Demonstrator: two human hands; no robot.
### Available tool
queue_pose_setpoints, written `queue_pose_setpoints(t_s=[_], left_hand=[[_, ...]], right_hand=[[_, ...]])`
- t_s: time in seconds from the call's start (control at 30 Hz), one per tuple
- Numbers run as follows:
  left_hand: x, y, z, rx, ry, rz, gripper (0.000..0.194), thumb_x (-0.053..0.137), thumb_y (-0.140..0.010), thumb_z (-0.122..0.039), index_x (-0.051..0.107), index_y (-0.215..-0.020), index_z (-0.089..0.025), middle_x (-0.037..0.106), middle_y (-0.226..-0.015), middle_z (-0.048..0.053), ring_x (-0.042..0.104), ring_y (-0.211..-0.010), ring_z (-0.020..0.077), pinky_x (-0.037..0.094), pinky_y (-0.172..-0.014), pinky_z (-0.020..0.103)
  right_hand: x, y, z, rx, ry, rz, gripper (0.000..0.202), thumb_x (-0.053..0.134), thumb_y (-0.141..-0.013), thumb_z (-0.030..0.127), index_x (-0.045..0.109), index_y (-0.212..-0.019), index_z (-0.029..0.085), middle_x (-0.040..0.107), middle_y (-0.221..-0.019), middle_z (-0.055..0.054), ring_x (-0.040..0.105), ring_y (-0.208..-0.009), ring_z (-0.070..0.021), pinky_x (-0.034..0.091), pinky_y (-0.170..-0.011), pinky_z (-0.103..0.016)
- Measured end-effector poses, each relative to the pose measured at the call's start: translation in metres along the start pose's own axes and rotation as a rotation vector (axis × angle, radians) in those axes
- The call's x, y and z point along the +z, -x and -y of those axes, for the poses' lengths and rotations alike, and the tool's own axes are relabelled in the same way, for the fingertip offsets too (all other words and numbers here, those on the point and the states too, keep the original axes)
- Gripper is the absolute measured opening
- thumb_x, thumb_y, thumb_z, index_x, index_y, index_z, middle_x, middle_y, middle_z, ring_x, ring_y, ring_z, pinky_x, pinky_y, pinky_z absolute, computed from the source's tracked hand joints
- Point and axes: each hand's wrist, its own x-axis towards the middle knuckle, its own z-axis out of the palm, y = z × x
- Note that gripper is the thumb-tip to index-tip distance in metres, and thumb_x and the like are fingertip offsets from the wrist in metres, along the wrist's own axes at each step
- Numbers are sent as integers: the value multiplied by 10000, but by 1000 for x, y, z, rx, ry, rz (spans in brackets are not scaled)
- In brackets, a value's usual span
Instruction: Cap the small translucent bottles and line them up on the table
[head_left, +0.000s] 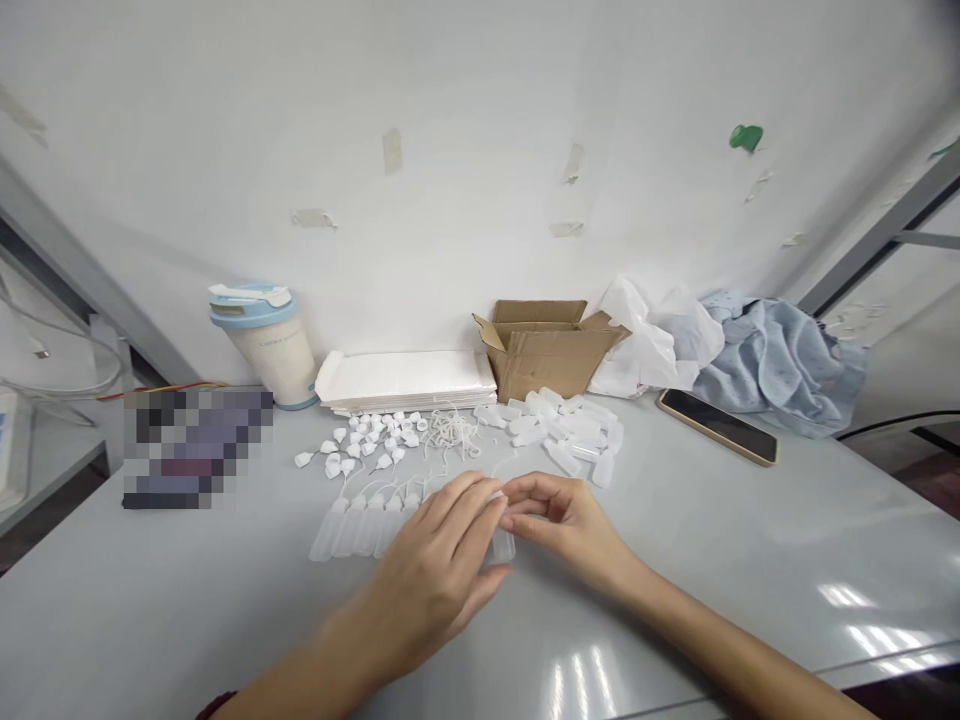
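Note:
Between my two hands is a small translucent plastic bottle [503, 546], its lower end showing below the fingers. My left hand [431, 565] reaches over it from the left, fingers bent round it and thumb low. At the bottle's top end, my right hand [574, 520] pinches with thumb and index finger at the white cap, which is mostly hidden. A thin white string rises behind the fingertips. Left of my hands lies a row of similar capped bottles [349, 530] with strings, partly covered by my left hand.
Behind the row are loose white caps [367, 435], a heap of white strings [454, 432] and loose bottles [577, 430]. Farther back stand a tumbler [274, 350], flat white boxes [409, 375], an open cardboard box [551, 360], a plastic bag [645, 335], blue cloth [787, 360] and a phone [720, 427].

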Motion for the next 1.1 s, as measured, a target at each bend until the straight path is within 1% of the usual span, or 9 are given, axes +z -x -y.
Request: queue_pose_setpoints(t_s=[0.1, 0.23, 0.3, 0.4, 0.5, 0.6, 0.73, 0.97, 1.1], left_hand=[[4, 2, -2, -22, -9, 24, 372, 593, -832, -139, 513, -1182, -42, 581, -1152, 188, 497, -1142, 321, 510, -906, 463], [3, 3, 0, -110, 98, 81, 397, 576, -806, -94, 494, -1194, -77, 564, -1157, 163, 469, -1144, 297, 485, -931, 460], [-1, 2, 5, -190, 178, 137, 398, 581, -785, -84, 501, -1173, -124, 561, -1164, 132, 458, -1145, 280, 478, -937, 449], [-9, 2, 19, -316, 260, 212, 385, 620, -751, -104, 529, -1116, -187, 581, -1141, 87, 473, -1117, 269, 488, -911, 442], [-14, 4, 32, -387, 271, 239, 423, 646, -718, -111, 540, -1114, -211, 610, -1111, 68, 498, -1093, 272, 495, -884, 447], [-15, 6, 38, -428, 264, 278, 439, 675, -681, -102, 560, -1093, -204, 629, -1075, 64, 522, -1062, 269, 507, -856, 432], [-13, 8, 36, -439, 266, 336, 434, 692, -659, -89, 571, -1063, -189, 637, -1050, 70, 528, -1054, 267, 510, -845, 415], [-10, 11, 36, -479, 299, 392, 413, 641, -669, -86, 567, -1064, -181, 630, -1045, 79, 523, -1078, 266, 505, -852, 410], [-10, 13, 38, -504, 323, 422, 432, 598, -679, -80, 558, -1095, -187, 612, -1083, 77, 495, -1120, 260, 491, -883, 402]], right_hand=[[1, -1, -3, 35, -72, 17, 225, 759, -709, 287, 672, -885, 177, 718, -825, -18, 682, -810, -163, 493, -785, -274], [3, -1, -5, 55, -52, 29, 240, 749, -716, 321, 668, -883, 170, 718, -839, -27, 674, -803, -168, 489, -754, -275], [3, 0, -4, 53, -5, 14, 238, 724, -739, 352, 671, -874, 164, 717, -847, -39, 670, -795, -172, 494, -751, -289], [3, 1, -1, 35, 53, -12, 236, 673, -781, 387, 674, -840, 158, 723, -817, -52, 673, -803, -181, 498, -783, -315], [2, 2, 4, 31, 89, -41, 245, 647, -801, 402, 664, -817, 158, 726, -772, -54, 682, -785, -183, 500, -783, -322], [1, 1, 7, 29, 90, -69, 252, 647, -797, 413, 649, -795, 161, 722, -749, -47, 691, -762, -183, 508, -769, -322], [1, 0, 8, 43, 96, -91, 264, 657, -782, 429, 635, -772, 166, 716, -718, -39, 696, -733, -181, 517, -747, -319], [1, 1, 8, 39, 97, -92, 228, 652, -795, 387, 630, -769, 161, 710, -716, -30, 695, -710, -162, 514, -723, -291], [0, 1, 9, 27, 89, -88, 234, 658, -790, 390, 627, -761, 160, 702, -715, -26, 694, -700, -158, 525, -720, -294]])
